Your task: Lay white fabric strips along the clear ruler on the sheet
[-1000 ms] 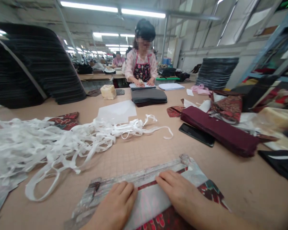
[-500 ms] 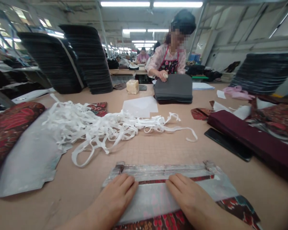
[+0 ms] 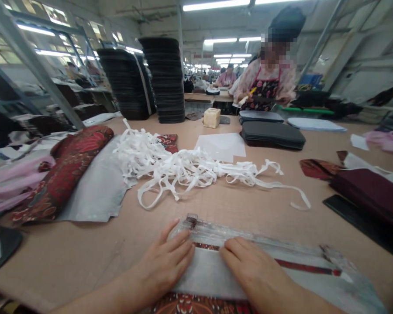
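Observation:
My left hand [image 3: 165, 264] and my right hand [image 3: 253, 272] both lie flat, fingers spread, on a piece of red patterned fabric with pale grey lining [image 3: 205, 274] at the near table edge. A clear plastic ruler [image 3: 245, 239] lies across the folded edge just beyond my fingertips. Neither hand grips anything; the left thumb points up toward the ruler's left end.
A tangle of white strips [image 3: 183, 168] lies mid-table, with a grey sheet [image 3: 100, 187] and red patterned fabric [image 3: 63, 172] at the left. Dark grey stacked pieces [image 3: 271, 134], a maroon bundle [image 3: 371, 192] and a black phone [image 3: 353, 213] sit right. A person in an apron [image 3: 268, 83] works opposite.
The view has swung left, bringing the left fabric pile and shelving into sight. My hands stay pressed on the fabric; the left one has spread its fingers. The person opposite lifted a hand off the stack.

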Demonstrator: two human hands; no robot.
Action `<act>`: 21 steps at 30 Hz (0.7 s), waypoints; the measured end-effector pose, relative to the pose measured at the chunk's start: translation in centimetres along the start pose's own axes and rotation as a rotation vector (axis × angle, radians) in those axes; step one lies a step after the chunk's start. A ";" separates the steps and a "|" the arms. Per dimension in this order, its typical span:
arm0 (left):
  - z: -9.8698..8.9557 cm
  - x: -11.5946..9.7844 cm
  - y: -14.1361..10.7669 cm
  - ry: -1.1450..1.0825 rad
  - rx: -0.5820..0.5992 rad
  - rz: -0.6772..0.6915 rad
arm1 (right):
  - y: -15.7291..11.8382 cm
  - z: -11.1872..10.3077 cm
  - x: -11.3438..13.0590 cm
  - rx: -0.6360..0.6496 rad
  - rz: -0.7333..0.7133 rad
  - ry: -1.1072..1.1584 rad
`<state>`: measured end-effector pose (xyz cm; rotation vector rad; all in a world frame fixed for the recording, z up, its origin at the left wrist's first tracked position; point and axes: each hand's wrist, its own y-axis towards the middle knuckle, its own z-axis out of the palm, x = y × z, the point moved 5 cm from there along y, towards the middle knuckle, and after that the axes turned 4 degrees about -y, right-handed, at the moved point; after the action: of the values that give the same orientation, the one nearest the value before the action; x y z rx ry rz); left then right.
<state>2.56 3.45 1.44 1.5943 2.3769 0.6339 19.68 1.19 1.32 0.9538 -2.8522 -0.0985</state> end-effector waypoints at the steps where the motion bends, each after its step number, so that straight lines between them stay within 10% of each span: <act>1: -0.2 0.0 -0.2 -0.006 -0.008 -0.001 | 1.0 0.1 0.5 0.012 -0.031 0.034; 16: -0.4 3.2 -2.2 -0.298 -0.125 -0.492 | 6.8 1.9 3.5 -0.086 -0.355 -0.043; 21: 0.1 3.6 -2.4 -0.333 -0.128 -0.538 | 7.8 1.6 1.3 -0.011 -0.020 0.183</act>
<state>-0.80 6.02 0.54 0.8622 2.3028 0.3632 13.79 6.65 0.66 0.9380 -2.6726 -0.0269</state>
